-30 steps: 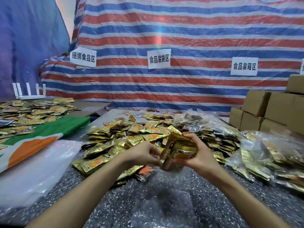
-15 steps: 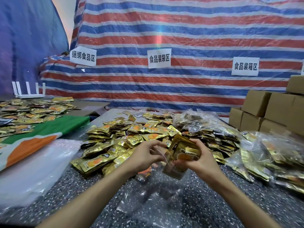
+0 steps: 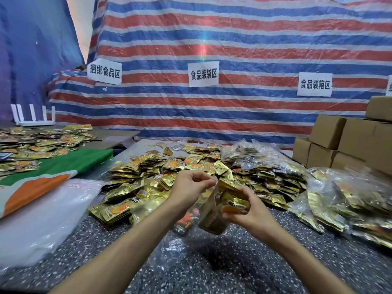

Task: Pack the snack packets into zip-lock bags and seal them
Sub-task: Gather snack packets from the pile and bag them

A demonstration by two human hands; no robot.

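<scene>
Just above the near middle of the speckled table (image 3: pixel 244 276), the left hand (image 3: pixel 188 188) pinches the upper edge of a clear zip-lock bag (image 3: pixel 212 223) between thumb and curled fingertips and holds its mouth up. The right hand (image 3: pixel 254 213), just right of it, has its fingers curled round a bundle of gold snack packets (image 3: pixel 235 201). The lower end of the bundle sits inside the bag and the top still stands out of the opening. The bag hangs between the two hands, its bottom close to the tabletop; whether it touches cannot be told. Directly beyond the hands lies a broad loose heap of gold packets (image 3: pixel 161 177), spreading toward the far edge. To the right, filled clear bags (image 3: pixel 350 200) lie piled, with brown cardboard boxes (image 3: pixel 339 143) stacked behind them. An empty clear bag (image 3: pixel 178 251) lies flat on the near table between the forearms. On the left is a pile of clear plastic sheeting (image 3: pixel 38 221), beside a green and orange cloth (image 3: pixel 57 172). More packets are scattered on a far-left table (image 3: pixel 118 136). A red, white and blue striped tarp (image 3: pixel 233 39) with three paper signs (image 3: pixel 203 74) closes off the far side.
</scene>
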